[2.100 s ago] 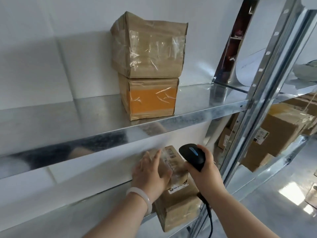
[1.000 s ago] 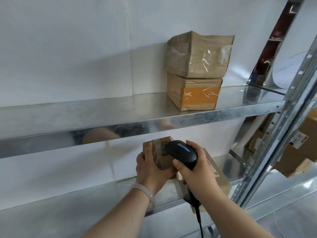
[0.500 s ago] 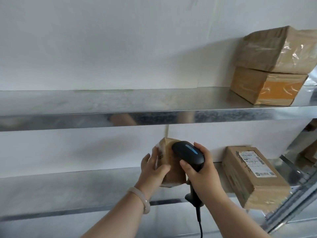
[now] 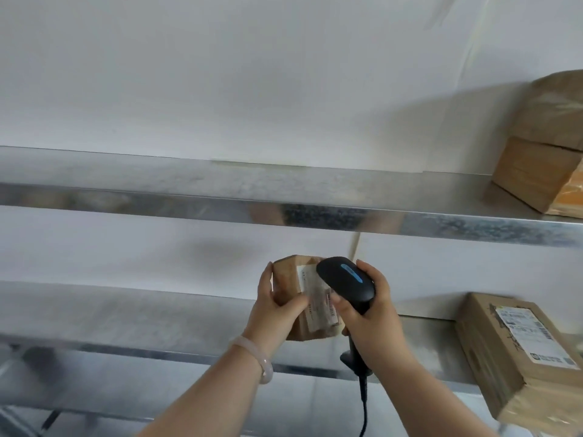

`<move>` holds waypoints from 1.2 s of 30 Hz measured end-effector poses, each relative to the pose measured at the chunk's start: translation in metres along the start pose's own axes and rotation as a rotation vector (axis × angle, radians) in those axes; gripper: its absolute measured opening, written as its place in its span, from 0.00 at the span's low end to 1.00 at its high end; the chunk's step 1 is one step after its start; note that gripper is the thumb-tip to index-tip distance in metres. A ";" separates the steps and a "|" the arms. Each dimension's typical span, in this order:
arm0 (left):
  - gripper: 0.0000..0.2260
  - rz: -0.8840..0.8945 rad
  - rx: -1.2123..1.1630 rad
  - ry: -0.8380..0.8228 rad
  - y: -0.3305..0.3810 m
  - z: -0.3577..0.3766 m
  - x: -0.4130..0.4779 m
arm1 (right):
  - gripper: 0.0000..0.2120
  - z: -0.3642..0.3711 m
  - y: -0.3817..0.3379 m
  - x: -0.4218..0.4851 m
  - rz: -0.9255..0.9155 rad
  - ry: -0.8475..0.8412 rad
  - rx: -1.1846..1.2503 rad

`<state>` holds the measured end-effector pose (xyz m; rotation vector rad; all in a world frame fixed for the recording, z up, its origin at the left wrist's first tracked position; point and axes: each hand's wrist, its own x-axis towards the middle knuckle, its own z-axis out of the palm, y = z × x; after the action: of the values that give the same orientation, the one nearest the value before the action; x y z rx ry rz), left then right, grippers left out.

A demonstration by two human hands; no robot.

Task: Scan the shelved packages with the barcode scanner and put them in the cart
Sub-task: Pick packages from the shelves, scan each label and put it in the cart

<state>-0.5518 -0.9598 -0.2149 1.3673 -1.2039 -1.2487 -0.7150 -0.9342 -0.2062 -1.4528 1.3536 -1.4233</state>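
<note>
My left hand grips a small brown cardboard package in front of the lower metal shelf, its white label turned toward the scanner. My right hand holds the black barcode scanner by its handle, the head with a blue light strip right beside the label. The scanner's black cable hangs down past my right forearm. No cart is in view.
A larger labelled cardboard box lies on the lower shelf at the right. Two stacked boxes sit on the upper shelf at the far right edge. A white wall backs both shelves.
My view has swung to the left, so the shelved boxes slid toward the right edge. Both hands stay together with the small package lifted off the larger box and held at the scanner.
</note>
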 end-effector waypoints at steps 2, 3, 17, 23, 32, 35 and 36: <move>0.37 -0.016 -0.047 -0.013 0.002 -0.006 -0.003 | 0.26 -0.003 0.000 0.004 0.011 0.005 0.003; 0.38 -0.022 -0.075 -0.010 0.001 -0.008 -0.004 | 0.26 -0.003 0.000 0.005 0.016 -0.003 -0.002; 0.25 -0.011 -0.149 0.173 0.000 -0.014 -0.016 | 0.27 -0.009 0.001 0.017 -0.053 -0.140 -0.024; 0.18 -0.050 -0.036 0.329 0.003 -0.019 -0.025 | 0.29 -0.007 0.007 0.018 -0.097 -0.221 0.000; 0.17 -0.044 -0.419 0.423 -0.009 -0.022 -0.045 | 0.27 -0.003 0.017 0.020 -0.060 -0.237 -0.001; 0.20 -0.061 -0.610 0.438 -0.012 -0.023 -0.050 | 0.27 0.001 0.018 0.018 -0.052 -0.229 0.009; 0.20 -0.070 -0.655 0.437 -0.014 -0.023 -0.050 | 0.27 0.002 0.018 0.018 -0.055 -0.239 0.009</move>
<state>-0.5287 -0.9080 -0.2208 1.1032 -0.3902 -1.1657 -0.7189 -0.9555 -0.2192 -1.6081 1.1646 -1.2422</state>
